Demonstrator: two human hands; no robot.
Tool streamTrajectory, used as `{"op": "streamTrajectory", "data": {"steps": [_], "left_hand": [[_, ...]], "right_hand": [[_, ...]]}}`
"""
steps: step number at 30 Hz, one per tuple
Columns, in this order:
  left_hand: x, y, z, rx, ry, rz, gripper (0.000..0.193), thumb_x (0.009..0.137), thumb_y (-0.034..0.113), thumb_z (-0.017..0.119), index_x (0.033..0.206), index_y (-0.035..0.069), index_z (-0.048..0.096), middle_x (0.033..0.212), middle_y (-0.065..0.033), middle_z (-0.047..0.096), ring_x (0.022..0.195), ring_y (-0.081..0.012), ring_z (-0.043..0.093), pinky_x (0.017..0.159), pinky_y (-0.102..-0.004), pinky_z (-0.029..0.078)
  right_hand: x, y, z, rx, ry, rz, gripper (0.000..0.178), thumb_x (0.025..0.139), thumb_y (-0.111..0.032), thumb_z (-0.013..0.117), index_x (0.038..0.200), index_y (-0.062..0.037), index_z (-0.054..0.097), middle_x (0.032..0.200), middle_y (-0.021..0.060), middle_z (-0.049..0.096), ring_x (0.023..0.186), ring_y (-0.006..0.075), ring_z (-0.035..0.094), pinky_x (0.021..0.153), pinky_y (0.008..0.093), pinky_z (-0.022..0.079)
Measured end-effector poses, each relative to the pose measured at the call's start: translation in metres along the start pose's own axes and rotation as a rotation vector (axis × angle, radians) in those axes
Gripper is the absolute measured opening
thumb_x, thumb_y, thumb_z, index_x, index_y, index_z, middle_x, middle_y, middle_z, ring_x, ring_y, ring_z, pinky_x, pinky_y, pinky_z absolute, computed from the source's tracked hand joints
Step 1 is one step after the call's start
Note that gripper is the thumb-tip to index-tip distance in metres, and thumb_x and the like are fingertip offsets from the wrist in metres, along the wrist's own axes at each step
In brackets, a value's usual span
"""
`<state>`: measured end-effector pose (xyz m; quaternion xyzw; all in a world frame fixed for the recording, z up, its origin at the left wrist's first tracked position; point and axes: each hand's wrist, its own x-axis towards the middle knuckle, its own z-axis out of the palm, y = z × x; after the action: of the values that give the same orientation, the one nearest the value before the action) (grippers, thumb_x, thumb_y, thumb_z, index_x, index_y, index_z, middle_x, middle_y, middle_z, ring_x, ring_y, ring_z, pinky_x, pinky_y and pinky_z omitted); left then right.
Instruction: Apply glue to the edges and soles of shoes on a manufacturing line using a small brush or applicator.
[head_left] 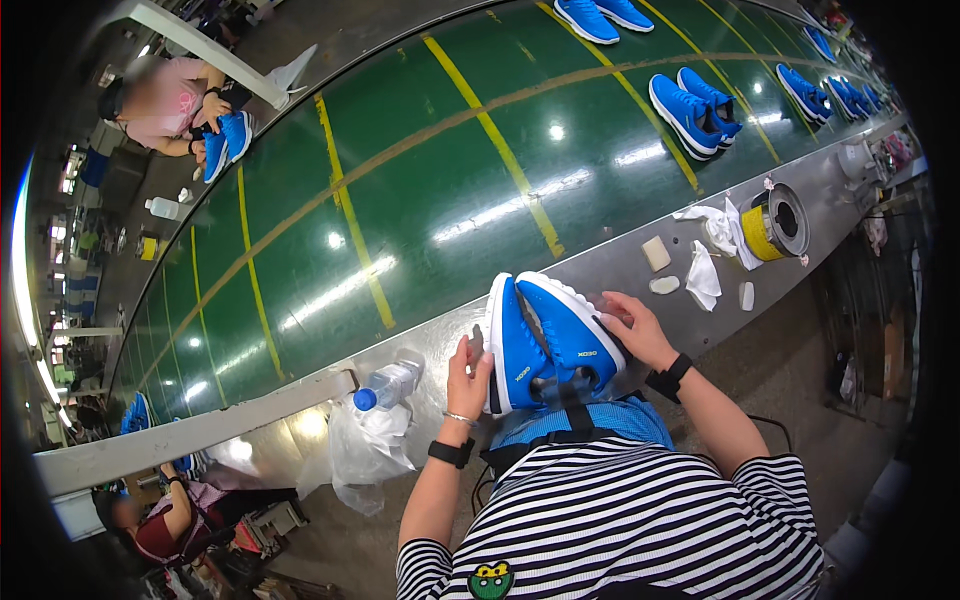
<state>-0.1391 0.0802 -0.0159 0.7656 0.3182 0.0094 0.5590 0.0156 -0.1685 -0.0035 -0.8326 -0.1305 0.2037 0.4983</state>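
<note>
A pair of blue sneakers (568, 318) with white soles stands side by side at the near edge of the metal ledge, toes pointing away from me and their inner sides turned to each other. My left hand (467, 380) is against the outer side of the left sneaker (515, 350), fingers up along its sole. On the opposite side, my right hand (640, 330) grips the outer side of the right one, its fingers over the sole edge. Something dark covers a fingertip on each hand. The undersides of the sneakers are hidden.
A green conveyor belt (420, 200) with yellow lines carries more blue sneakers (690, 115). Right of me are a tin (775, 225), crumpled white cloths (704, 275) and a beige block (656, 253). Leftward lie a plastic bottle (390, 380) and a plastic bag (370, 440). Co-workers sit across and left.
</note>
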Motion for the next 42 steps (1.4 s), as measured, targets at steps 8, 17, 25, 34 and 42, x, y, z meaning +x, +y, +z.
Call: {"op": "streamTrajectory", "data": {"steps": [8,17,25,34,42], "left_hand": [[0.017,-0.022,0.016,0.027,-0.206,-0.028,0.058,0.090,0.042,0.023,0.128,-0.002,0.026,0.125,-0.0221,0.038,0.119,-0.0296,0.034,0.098,-0.0310,0.025],[0.030,-0.005,-0.003,-0.178,-0.124,-0.216,0.067,0.088,0.050,0.027,0.118,-0.009,0.038,0.113,-0.0207,0.050,0.105,-0.0263,0.048,0.091,-0.0298,0.034],[0.037,0.020,-0.007,-0.568,-0.068,-0.429,0.071,0.084,0.056,0.029,0.115,-0.006,0.043,0.105,-0.0163,0.055,0.092,-0.0216,0.056,0.081,-0.0290,0.044],[0.035,0.038,0.002,-0.974,0.049,-0.476,0.061,0.086,0.052,0.030,0.117,0.001,0.042,0.109,-0.0155,0.053,0.096,-0.0259,0.055,0.083,-0.0370,0.045],[0.028,0.009,0.022,-1.589,-0.272,-0.414,0.046,0.085,0.041,0.040,0.113,0.004,0.046,0.107,-0.0156,0.054,0.095,-0.0304,0.054,0.085,-0.0407,0.044]], "right_hand": [[0.016,0.005,0.005,0.192,-0.467,0.096,0.048,0.084,-0.030,0.050,0.121,-0.0031,0.041,0.113,0.0128,0.051,0.103,0.0193,0.048,0.089,0.0293,0.036],[0.025,-0.017,-0.001,0.482,-0.392,0.331,0.048,0.087,-0.029,0.047,0.124,-0.0013,0.037,0.110,0.0097,0.052,0.094,0.0129,0.051,0.081,0.0245,0.041],[0.032,-0.024,-0.002,0.863,-0.314,0.448,0.047,0.090,-0.033,0.038,0.121,0.0012,0.036,0.113,0.0114,0.050,0.095,0.0165,0.054,0.081,0.0281,0.046],[0.022,-0.013,0.020,1.441,-0.331,0.610,0.053,0.088,-0.042,0.037,0.121,0.0000,0.038,0.114,0.0179,0.049,0.100,0.0274,0.052,0.088,0.0401,0.042],[0.014,0.026,0.021,1.223,-0.251,0.614,0.037,0.088,-0.029,0.042,0.114,-0.0030,0.046,0.103,0.0077,0.056,0.092,0.0175,0.055,0.082,0.0325,0.045]]}}
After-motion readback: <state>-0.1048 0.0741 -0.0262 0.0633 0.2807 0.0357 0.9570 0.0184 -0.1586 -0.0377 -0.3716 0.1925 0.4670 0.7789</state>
